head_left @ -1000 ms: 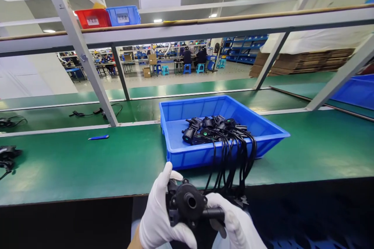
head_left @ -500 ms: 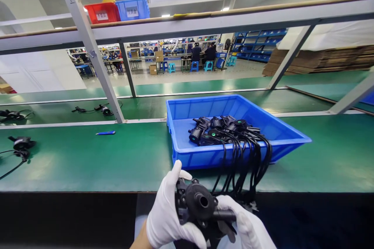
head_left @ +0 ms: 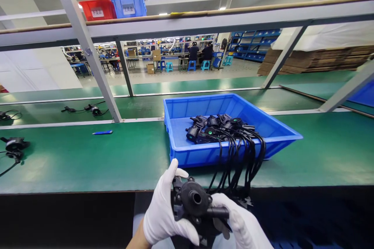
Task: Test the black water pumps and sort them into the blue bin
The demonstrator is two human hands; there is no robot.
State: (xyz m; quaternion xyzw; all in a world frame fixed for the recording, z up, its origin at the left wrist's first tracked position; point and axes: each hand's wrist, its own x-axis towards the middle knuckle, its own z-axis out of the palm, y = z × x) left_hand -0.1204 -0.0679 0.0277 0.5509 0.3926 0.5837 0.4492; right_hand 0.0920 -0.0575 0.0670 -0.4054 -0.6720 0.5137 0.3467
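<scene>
Both my hands wear white gloves and hold one small black pump (head_left: 195, 199) low in front of me, below the table's front edge. My left hand (head_left: 165, 210) wraps the pump's left side, thumb and fingers curled round its housing. On the other side, my right hand (head_left: 238, 218) closes on the pump near its side pipe (head_left: 217, 213). A round housing with a central open spout faces up toward me. Behind the hands stands a blue bin (head_left: 187, 155) with several similar black pumps (head_left: 210, 132); their black cables (head_left: 239, 159) hang over the front rim.
A blue utility knife (head_left: 102, 132) lies on the green table (head_left: 131, 155). More black parts with cables (head_left: 15, 146) lie at the left, another (head_left: 95, 110) behind the post (head_left: 99, 74). Red (head_left: 97, 9) and blue boxes (head_left: 129, 6) sit on the overhead shelf. People sit far behind.
The view has shifted slightly, so most things appear further left. The cabled part beyond the post now shows further left of it. Both hands keep their grip on the pump.
</scene>
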